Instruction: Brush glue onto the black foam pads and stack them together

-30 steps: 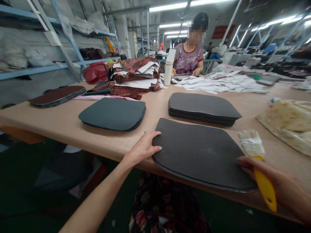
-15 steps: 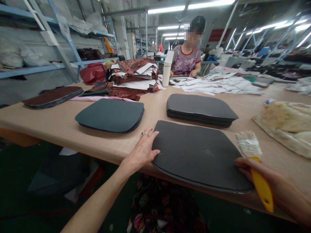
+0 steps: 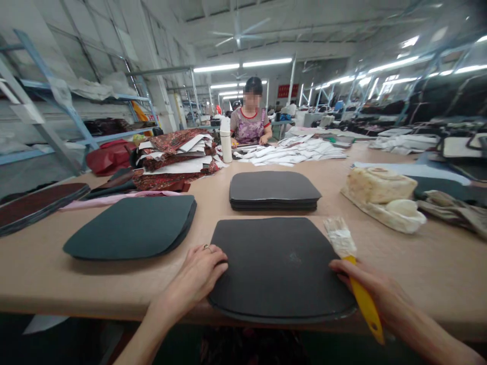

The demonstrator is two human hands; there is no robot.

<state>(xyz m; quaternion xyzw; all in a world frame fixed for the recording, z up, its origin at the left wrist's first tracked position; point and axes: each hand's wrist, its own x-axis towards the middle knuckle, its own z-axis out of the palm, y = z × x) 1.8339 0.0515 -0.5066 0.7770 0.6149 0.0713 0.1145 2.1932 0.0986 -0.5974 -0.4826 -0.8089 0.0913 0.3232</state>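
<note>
A thin stack of dark grey panels (image 3: 274, 274) with rounded corners lies before me at the table's front edge, a pale smudge on its top sheet. My left hand (image 3: 205, 266), with a ring on one finger, is closed at the stack's left edge. On the opposite side, my right hand (image 3: 361, 279) grips a paintbrush (image 3: 363, 296) with a yellow handle, its whitish bristles pointing away from me. Fingertips of that hand also touch the panels' right edge. Just behind is a thicker stack of grey panels (image 3: 272, 187); a dark green stack (image 3: 133, 228) sits to the left.
A cloth-like, stained cream bundle (image 3: 380, 187) rests at the right. Farther back are patterned pieces with white sheets (image 3: 175, 157), a white bottle (image 3: 225, 144) and white strips (image 3: 297, 149). A co-worker (image 3: 249, 121) is across the table (image 3: 418, 263). Brown panels (image 3: 41, 203) lie far left.
My view has turned right and tilted up. The front panels now lie squarer to me, both hands still at their sides. The paintbrush stays in my right hand.
</note>
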